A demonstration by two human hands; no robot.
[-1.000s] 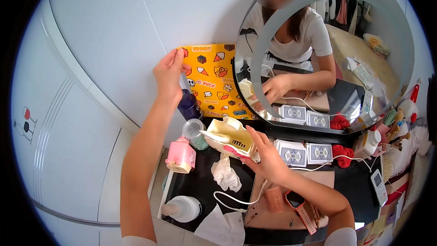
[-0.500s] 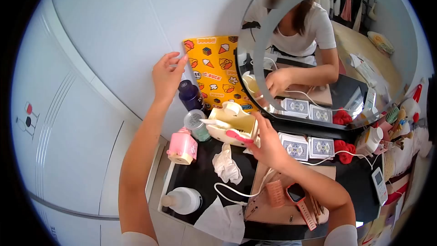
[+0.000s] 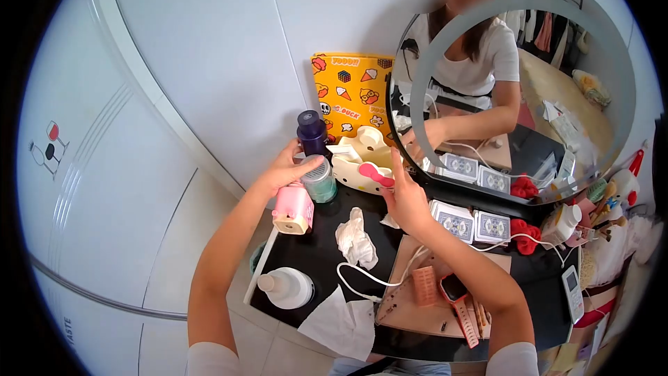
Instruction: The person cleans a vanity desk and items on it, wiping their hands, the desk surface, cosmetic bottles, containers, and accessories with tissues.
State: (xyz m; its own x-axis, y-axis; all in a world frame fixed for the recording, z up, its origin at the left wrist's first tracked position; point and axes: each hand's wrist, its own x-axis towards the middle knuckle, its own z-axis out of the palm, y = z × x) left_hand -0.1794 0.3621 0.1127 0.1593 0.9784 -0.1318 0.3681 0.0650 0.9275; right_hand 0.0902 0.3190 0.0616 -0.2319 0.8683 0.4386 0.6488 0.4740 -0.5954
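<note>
The left hand [image 3: 282, 170] is at the clear, green-tinted cylindrical jar [image 3: 321, 186], behind the pink box-shaped container [image 3: 293, 209]. Its thumb and fingers are spread; whether they clamp the jar cannot be determined. The cream, cat-faced open holder with a pink bow [image 3: 351, 173] sits on the black tabletop [image 3: 316, 247], right of the jar. The right hand [image 3: 409, 202] is positioned at the holder's right end, thumb and index finger apart; clamping cannot be confirmed. Blue-backed playing-card stacks [image 3: 456, 224] lie further right.

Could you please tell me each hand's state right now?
Left hand: at the green jar; whether it grips cannot be told.
Right hand: beside the cream container; whether it grips cannot be told.
</note>
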